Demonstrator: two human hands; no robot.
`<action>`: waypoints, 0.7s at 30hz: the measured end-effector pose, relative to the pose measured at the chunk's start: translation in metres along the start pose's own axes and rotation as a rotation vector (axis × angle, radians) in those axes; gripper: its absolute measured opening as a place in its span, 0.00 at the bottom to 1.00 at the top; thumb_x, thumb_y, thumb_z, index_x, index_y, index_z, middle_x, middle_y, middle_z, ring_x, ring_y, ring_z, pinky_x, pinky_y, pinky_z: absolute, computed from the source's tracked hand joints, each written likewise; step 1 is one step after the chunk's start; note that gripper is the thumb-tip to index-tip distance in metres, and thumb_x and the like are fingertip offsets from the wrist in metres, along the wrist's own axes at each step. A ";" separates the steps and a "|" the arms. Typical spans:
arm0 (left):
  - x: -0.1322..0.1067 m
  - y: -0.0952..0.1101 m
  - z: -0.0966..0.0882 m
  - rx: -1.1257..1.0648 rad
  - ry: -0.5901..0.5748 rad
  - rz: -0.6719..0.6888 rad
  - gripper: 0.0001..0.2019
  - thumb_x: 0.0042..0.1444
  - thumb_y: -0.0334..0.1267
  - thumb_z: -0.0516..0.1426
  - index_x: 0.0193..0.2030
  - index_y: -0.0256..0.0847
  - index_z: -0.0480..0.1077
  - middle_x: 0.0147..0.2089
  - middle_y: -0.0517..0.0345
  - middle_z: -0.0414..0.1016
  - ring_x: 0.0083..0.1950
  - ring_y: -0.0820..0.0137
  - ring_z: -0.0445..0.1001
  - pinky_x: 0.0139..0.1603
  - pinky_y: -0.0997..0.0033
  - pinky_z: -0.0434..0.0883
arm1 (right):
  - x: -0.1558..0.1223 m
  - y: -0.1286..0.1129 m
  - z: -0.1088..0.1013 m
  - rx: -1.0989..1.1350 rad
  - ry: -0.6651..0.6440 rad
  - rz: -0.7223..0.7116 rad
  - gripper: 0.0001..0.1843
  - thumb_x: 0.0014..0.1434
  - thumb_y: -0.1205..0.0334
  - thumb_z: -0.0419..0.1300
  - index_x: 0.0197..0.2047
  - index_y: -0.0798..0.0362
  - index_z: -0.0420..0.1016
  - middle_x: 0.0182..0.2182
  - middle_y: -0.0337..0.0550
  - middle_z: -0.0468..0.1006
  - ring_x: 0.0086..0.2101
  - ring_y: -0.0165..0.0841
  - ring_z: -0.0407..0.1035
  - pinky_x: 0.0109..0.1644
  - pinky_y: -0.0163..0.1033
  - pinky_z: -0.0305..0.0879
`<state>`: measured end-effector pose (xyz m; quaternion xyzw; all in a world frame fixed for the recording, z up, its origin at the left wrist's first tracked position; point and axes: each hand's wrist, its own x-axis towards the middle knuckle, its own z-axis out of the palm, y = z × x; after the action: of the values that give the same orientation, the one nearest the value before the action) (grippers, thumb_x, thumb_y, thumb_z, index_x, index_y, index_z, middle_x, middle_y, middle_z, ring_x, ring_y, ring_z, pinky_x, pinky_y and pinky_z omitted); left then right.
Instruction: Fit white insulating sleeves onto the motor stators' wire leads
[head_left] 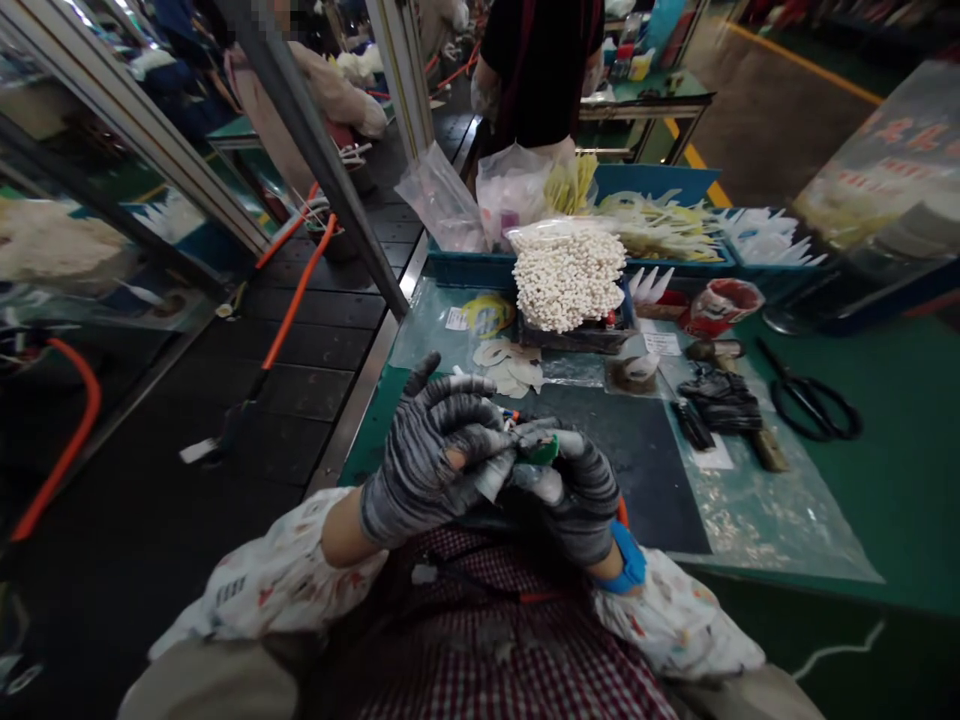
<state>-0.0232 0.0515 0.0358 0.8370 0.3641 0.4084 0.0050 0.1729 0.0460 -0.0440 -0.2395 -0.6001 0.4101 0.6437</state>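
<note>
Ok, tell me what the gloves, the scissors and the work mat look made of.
Gloves, seen on the left hand and right hand: knitted fabric, grey striped, matte, with pale worn fingertips. Scissors: black handles, probably plastic; blades look dark metal. Work mat: dark, matte sheet, possibly rubber.

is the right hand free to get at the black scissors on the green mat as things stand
Probably not at once: the right hand is closed with the left hand around a small green part. The scissors lie uncovered to its right.

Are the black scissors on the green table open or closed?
Closed. The scissors lie flat on the green table, blades together as one dark line, handle loops side by side.
</note>
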 end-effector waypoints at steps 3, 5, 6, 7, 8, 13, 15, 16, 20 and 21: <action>0.003 0.001 -0.009 -0.161 -0.058 -0.087 0.02 0.65 0.39 0.64 0.41 0.47 0.75 0.46 0.59 0.84 0.61 0.61 0.80 0.73 0.48 0.69 | 0.007 -0.004 -0.003 -0.088 -0.107 -0.056 0.16 0.70 0.64 0.68 0.58 0.38 0.80 0.47 0.37 0.86 0.47 0.37 0.82 0.52 0.44 0.82; 0.004 0.005 -0.016 -0.260 -0.065 -0.136 0.06 0.64 0.43 0.67 0.44 0.46 0.77 0.47 0.55 0.84 0.60 0.59 0.80 0.69 0.49 0.73 | 0.012 -0.006 -0.003 -0.166 -0.189 -0.143 0.16 0.72 0.62 0.66 0.60 0.40 0.78 0.47 0.40 0.85 0.47 0.38 0.82 0.51 0.45 0.82; 0.005 0.007 -0.018 -0.282 -0.049 -0.153 0.08 0.63 0.44 0.68 0.45 0.46 0.77 0.47 0.54 0.84 0.59 0.58 0.80 0.69 0.49 0.74 | 0.013 -0.006 -0.002 -0.196 -0.229 -0.187 0.16 0.72 0.61 0.65 0.61 0.40 0.77 0.47 0.41 0.84 0.47 0.39 0.82 0.51 0.46 0.82; 0.004 0.008 -0.020 -0.295 -0.030 -0.165 0.09 0.62 0.44 0.70 0.44 0.46 0.78 0.46 0.54 0.84 0.58 0.58 0.81 0.68 0.50 0.74 | 0.014 -0.004 -0.001 -0.219 -0.259 -0.221 0.16 0.73 0.60 0.64 0.61 0.40 0.77 0.47 0.41 0.84 0.46 0.40 0.82 0.51 0.47 0.83; 0.004 0.009 -0.020 -0.315 -0.016 -0.180 0.08 0.62 0.43 0.70 0.43 0.45 0.78 0.45 0.54 0.84 0.56 0.59 0.81 0.68 0.50 0.74 | 0.014 -0.002 0.002 -0.231 -0.273 -0.241 0.15 0.73 0.59 0.63 0.61 0.40 0.76 0.47 0.42 0.83 0.46 0.41 0.81 0.51 0.48 0.83; 0.002 -0.032 -0.016 -0.329 0.057 -0.497 0.07 0.68 0.42 0.61 0.41 0.43 0.77 0.46 0.51 0.85 0.54 0.59 0.82 0.63 0.53 0.78 | 0.008 0.017 0.011 -0.137 -0.202 -0.222 0.13 0.74 0.57 0.60 0.60 0.43 0.73 0.42 0.41 0.80 0.40 0.38 0.79 0.46 0.45 0.82; 0.007 -0.069 -0.005 -0.090 -0.010 -0.642 0.10 0.66 0.46 0.60 0.43 0.42 0.77 0.47 0.51 0.84 0.54 0.59 0.82 0.64 0.53 0.77 | 0.007 0.020 0.013 -0.116 -0.203 -0.233 0.12 0.76 0.56 0.58 0.61 0.43 0.71 0.40 0.40 0.79 0.37 0.36 0.79 0.43 0.43 0.82; 0.010 -0.088 0.003 -0.043 -0.091 -0.679 0.09 0.64 0.44 0.62 0.44 0.41 0.78 0.48 0.50 0.85 0.54 0.58 0.82 0.65 0.52 0.76 | 0.008 0.020 0.013 -0.117 -0.213 -0.239 0.11 0.77 0.56 0.57 0.60 0.43 0.71 0.39 0.39 0.79 0.36 0.35 0.78 0.41 0.41 0.81; 0.031 -0.146 0.052 0.098 -0.435 -0.748 0.08 0.59 0.42 0.68 0.40 0.41 0.81 0.49 0.49 0.85 0.56 0.55 0.81 0.66 0.52 0.75 | 0.010 0.018 0.013 -0.139 -0.258 -0.236 0.07 0.76 0.57 0.60 0.54 0.44 0.74 0.37 0.39 0.79 0.36 0.35 0.78 0.42 0.40 0.79; 0.037 -0.153 0.064 0.127 -0.489 -0.754 0.09 0.60 0.43 0.69 0.40 0.41 0.81 0.50 0.48 0.84 0.57 0.54 0.81 0.67 0.52 0.75 | 0.011 0.017 0.012 -0.146 -0.264 -0.230 0.07 0.75 0.58 0.61 0.54 0.44 0.74 0.37 0.40 0.79 0.36 0.35 0.77 0.42 0.41 0.79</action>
<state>-0.0566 0.2050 -0.0287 0.7165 0.6560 0.1453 0.1876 0.1565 0.0619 -0.0495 -0.1598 -0.7308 0.3171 0.5829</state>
